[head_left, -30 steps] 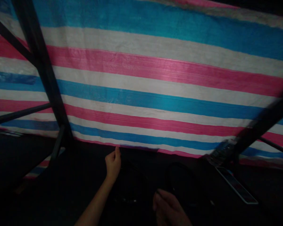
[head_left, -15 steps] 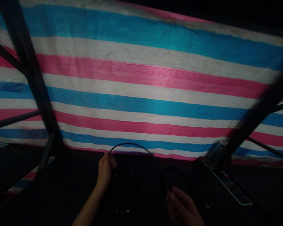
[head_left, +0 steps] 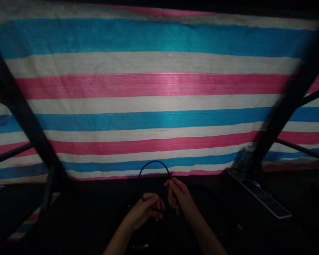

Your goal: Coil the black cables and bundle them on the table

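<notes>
A thin black cable (head_left: 156,161) arches up against the striped sheet. My right hand (head_left: 178,194) pinches it near the right end of the arch, fingers closed. My left hand (head_left: 150,209) is to the left and a little lower, its fingers curled round what looks like a dark stretch of the same cable; a dark ring shows on one finger. The hands are close together but apart. Below my left hand, a small shiny metal connector (head_left: 140,246) lies on the black surface. Much of the cable is lost against the dark surface.
A phone-like slab with a pale rim (head_left: 266,199) lies at the right, beside a clear plastic bottle (head_left: 241,163). Dark slanted posts stand at left (head_left: 29,120) and right (head_left: 287,95). A pink, blue and white striped sheet (head_left: 149,106) hangs behind.
My right hand has moved up and left and now grips the arched cable. My left hand has come down and right, off the top of the arch. The view has levelled.
</notes>
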Tool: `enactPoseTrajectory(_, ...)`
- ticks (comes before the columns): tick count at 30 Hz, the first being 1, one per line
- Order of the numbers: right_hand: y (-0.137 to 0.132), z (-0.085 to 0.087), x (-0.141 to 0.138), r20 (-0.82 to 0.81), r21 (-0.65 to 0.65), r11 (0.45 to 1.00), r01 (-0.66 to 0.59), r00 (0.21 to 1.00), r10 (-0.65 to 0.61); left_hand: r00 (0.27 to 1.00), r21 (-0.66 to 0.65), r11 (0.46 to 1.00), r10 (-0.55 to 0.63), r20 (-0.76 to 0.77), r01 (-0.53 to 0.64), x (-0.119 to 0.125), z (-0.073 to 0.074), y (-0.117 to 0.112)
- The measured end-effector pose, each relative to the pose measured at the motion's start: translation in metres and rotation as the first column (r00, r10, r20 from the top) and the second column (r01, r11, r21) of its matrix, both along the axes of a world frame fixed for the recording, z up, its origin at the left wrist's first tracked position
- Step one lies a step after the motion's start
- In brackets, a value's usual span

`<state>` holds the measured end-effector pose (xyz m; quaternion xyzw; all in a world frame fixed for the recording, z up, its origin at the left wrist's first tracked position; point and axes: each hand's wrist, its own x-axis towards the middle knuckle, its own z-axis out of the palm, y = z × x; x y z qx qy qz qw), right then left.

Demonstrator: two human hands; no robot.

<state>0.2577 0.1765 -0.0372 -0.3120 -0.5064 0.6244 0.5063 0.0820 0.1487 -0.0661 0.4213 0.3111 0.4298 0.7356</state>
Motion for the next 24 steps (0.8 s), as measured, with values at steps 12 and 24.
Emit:
enactPoseTrajectory(12,-0.014,-0.084,-0.026,0.107,0.042,0.981,0.188,0.976,-0.192,0.947,-0.044,0.948,0.318,0.054,-0.316,-0.007,-0.03,0.02)
enactPoseTrajectory(24,-0.01,-0.079,-0.021,-0.054,-0.262,0.891,0.371,0.916,-0.398,0.937,0.105,0.934,0.346,-0.039,-0.341,-0.001,-0.037,0.018)
